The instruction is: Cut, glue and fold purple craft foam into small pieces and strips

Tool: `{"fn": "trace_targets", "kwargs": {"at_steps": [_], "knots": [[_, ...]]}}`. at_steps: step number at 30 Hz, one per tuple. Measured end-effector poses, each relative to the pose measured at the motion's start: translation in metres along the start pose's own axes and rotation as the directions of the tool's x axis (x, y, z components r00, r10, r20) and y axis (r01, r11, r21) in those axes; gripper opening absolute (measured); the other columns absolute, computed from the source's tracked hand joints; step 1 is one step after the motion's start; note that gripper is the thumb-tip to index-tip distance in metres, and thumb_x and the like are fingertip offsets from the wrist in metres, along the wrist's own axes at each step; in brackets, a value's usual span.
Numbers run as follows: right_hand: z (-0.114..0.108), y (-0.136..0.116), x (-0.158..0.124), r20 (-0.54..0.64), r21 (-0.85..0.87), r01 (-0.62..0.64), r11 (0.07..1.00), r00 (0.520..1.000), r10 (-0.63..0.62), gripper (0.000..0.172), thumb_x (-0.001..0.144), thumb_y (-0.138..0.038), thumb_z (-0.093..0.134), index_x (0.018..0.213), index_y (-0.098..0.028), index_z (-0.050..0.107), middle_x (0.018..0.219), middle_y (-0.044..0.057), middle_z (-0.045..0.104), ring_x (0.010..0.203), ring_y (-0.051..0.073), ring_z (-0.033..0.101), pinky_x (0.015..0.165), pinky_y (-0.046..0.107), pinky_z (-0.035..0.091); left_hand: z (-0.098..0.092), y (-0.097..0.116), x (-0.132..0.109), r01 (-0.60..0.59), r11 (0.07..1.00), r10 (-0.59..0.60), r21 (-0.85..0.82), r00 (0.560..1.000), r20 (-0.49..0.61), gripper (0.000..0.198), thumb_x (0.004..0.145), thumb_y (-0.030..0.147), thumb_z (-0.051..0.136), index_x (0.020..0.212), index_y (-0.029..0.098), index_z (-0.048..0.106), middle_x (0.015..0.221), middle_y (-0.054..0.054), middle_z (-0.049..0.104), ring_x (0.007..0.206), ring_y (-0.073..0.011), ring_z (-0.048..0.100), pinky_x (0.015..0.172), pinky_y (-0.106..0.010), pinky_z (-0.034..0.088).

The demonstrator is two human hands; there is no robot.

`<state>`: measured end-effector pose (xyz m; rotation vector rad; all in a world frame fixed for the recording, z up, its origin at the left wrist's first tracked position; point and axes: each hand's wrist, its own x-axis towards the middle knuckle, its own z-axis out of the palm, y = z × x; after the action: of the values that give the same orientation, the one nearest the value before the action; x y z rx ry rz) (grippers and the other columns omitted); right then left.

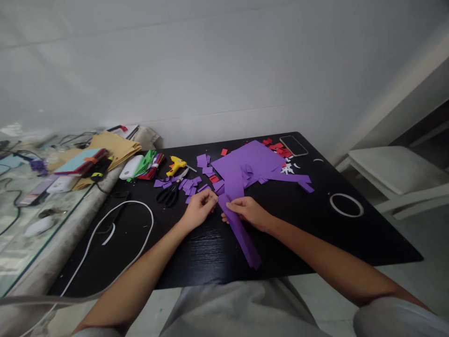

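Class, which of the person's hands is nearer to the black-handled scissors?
Left. The left hand is just right of the black-handled scissors; the right hand is farther right, holding purple paper strips.

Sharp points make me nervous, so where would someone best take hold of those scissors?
Probably by the black handles, from the person's side: the scissors lie flat, with their loops toward the person and blades pointing away, beside purple scraps.

A long, narrow purple paper strip (241, 231), matte and plain, is pinched near its far end, over the middle of the worktop (298, 243). It slants toward the near edge, its layered-looking lower end stopping short of that edge; whether this end touches down is unclear.
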<state>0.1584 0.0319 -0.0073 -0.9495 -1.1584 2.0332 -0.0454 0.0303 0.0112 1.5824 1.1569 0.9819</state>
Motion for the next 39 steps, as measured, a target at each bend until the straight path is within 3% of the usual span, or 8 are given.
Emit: {"fn": "trace_targets", "kwargs": {"at_steps": [6,10,16,20,33,37,39], "knots": [[-0.001,0.001,0.002,-0.020,-0.018,0.019,1.000,1.000,-0.019,0.044,0.073,-0.052,0.083,0.083,-0.010,0.074,0.079,0.011,0.077,0.070,0.017,0.073,0.072,0.028,0.059,-0.005,-0.001,0.002,-0.001,1.000,0.001,-0.010,1.000,0.015,0.027,0.089,0.041,0.062,0.076,0.017,0.057,0.060,0.004,0.053,0.051,-0.0095,0.050,0.052,-0.021,0.041],[0.000,0.002,0.000,-0.018,-0.045,0.005,0.999,1.000,-0.006,0.046,0.071,-0.054,0.084,0.081,-0.011,0.073,0.078,0.010,0.077,0.068,0.018,0.073,0.069,0.029,0.058,-0.007,-0.002,0.002,0.031,0.999,-0.030,-0.018,0.996,0.082,0.023,0.088,0.037,0.062,0.078,0.016,0.058,0.062,0.002,0.056,0.055,-0.0109,0.055,0.056,-0.022,0.045],[0.005,0.002,-0.003,0.039,-0.127,0.010,0.992,0.999,-0.005,0.049,0.070,-0.057,0.083,0.082,-0.010,0.074,0.079,0.010,0.078,0.069,0.021,0.074,0.070,0.032,0.058,0.005,-0.004,0.000,0.109,0.992,-0.099,-0.064,0.984,0.149,0.036,0.084,0.050,0.068,0.086,0.014,0.066,0.065,0.001,0.059,0.054,-0.0103,0.054,0.053,-0.023,0.047],[0.007,-0.001,-0.005,0.061,-0.140,0.012,0.990,0.998,-0.004,0.048,0.074,-0.056,0.080,0.084,-0.010,0.075,0.079,0.011,0.078,0.067,0.019,0.073,0.069,0.031,0.058,0.006,-0.004,0.001,0.131,0.986,-0.119,-0.106,0.987,0.110,0.039,0.080,0.052,0.073,0.076,0.014,0.065,0.060,0.002,0.058,0.049,-0.0089,0.050,0.048,-0.022,0.043],[0.002,-0.002,-0.002,0.059,-0.061,-0.056,0.997,0.996,0.059,0.039,0.082,-0.049,0.077,0.081,-0.010,0.070,0.077,0.010,0.076,0.066,0.017,0.073,0.065,0.027,0.059,-0.027,-0.007,0.016,0.170,0.961,-0.200,-0.218,0.973,-0.120,0.034,0.075,0.042,0.075,0.062,0.015,0.061,0.048,0.002,0.052,0.041,-0.0078,0.044,0.043,-0.021,0.032],[0.001,-0.004,-0.002,0.079,-0.003,-0.102,0.995,0.992,0.102,0.034,0.087,-0.043,0.072,0.077,-0.011,0.066,0.071,0.008,0.073,0.061,0.015,0.069,0.061,0.025,0.057,-0.032,-0.005,0.017,0.170,0.917,-0.224,-0.360,0.968,-0.115,0.030,0.075,0.040,0.074,0.066,0.015,0.062,0.055,0.001,0.055,0.044,-0.0090,0.047,0.044,-0.022,0.035],[-0.001,-0.005,-0.001,0.127,0.094,-0.172,0.981,0.979,0.159,0.031,0.091,-0.039,0.068,0.076,-0.013,0.062,0.062,0.003,0.065,0.053,0.012,0.062,0.053,0.022,0.052,-0.032,0.000,0.015,0.170,0.845,-0.221,-0.507,0.974,-0.042,0.036,0.077,0.050,0.070,0.080,0.014,0.067,0.071,-0.005,0.064,0.055,-0.0125,0.055,0.049,-0.024,0.042]]}}
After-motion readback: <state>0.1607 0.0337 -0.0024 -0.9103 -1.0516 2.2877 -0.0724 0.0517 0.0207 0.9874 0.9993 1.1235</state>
